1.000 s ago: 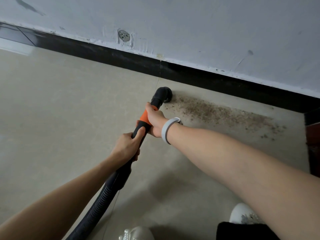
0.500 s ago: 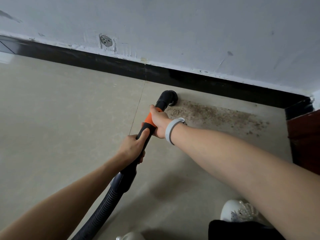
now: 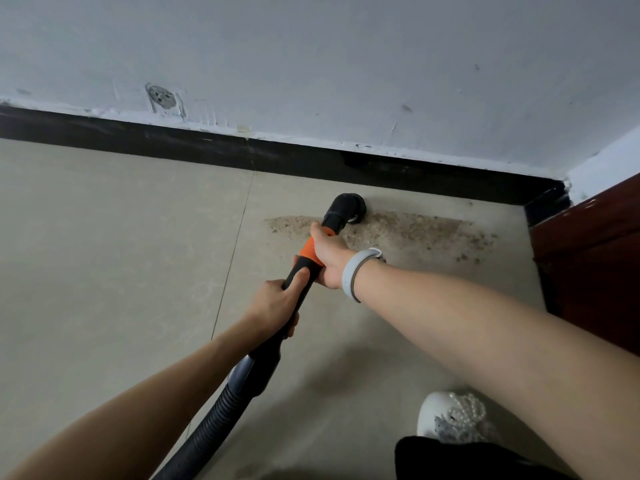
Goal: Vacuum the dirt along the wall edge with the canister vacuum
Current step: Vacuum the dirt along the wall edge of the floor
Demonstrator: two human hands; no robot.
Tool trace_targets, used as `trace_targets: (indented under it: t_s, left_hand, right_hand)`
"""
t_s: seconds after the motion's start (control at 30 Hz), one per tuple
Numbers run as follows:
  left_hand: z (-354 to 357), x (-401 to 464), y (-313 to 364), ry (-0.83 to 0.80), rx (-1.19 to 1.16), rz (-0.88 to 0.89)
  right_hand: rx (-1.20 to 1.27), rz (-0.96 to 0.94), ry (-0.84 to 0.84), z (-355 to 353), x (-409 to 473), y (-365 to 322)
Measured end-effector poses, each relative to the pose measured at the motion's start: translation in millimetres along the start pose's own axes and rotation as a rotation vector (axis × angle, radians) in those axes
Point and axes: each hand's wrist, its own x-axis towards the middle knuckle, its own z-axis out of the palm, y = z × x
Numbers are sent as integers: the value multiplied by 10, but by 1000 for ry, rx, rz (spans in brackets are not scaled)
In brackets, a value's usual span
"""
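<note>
A black vacuum hose (image 3: pixel 221 407) with an orange band ends in a round black nozzle (image 3: pixel 344 207) set down on the floor near the black skirting. My right hand (image 3: pixel 327 252), with a grey wristband, grips the wand over the orange band. Just behind it, my left hand (image 3: pixel 277 303) grips the black handle. A strip of brown dirt (image 3: pixel 415 230) lies along the wall edge, spreading right of the nozzle, with a smaller patch left of it.
The black skirting board (image 3: pixel 173 143) runs under the white wall (image 3: pixel 311 64). A dark red wooden door or cabinet (image 3: pixel 588 265) stands at the right corner. My white shoe (image 3: pixel 453 417) is on the beige tile floor (image 3: pixel 104 254) at the lower right.
The nozzle has moved right along the wall into the dirt strip, so some dirt now lies left of it. Both hands keep their grip on the wand.
</note>
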Motion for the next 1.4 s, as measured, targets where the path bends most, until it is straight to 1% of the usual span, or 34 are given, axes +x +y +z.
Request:
trace_targets:
  t_s: [0.1, 0.27, 0.4, 0.57, 0.63, 0.83, 1.0, 1.2, 1.4]
  left_hand:
    - [111, 24, 59, -24, 43, 20]
    - [297, 96, 167, -66, 51, 66]
    - [430, 157, 191, -94, 53, 98]
    - [479, 197, 128, -212, 31, 69]
    - [462, 214, 121, -243, 66, 85]
    - [485, 215, 220, -170, 192, 123]
    - [451, 264, 363, -221, 245, 135]
    - [499, 454, 422, -207, 286, 158]
    - [742, 483, 536, -218, 310, 185]
  right_hand:
    - [31, -7, 23, -156, 20, -5]
    - [62, -16, 66, -421, 47, -52]
    - [107, -1, 68, -572, 38, -91]
    - [158, -5, 107, -663, 34, -93]
    - [166, -7, 129, -677, 7, -109]
    - [235, -7, 201, -685, -160, -199]
    - [291, 4, 259, -734, -240, -278]
    - [277, 20, 275, -807, -95, -334]
    - [322, -8, 256, -1119, 5, -326]
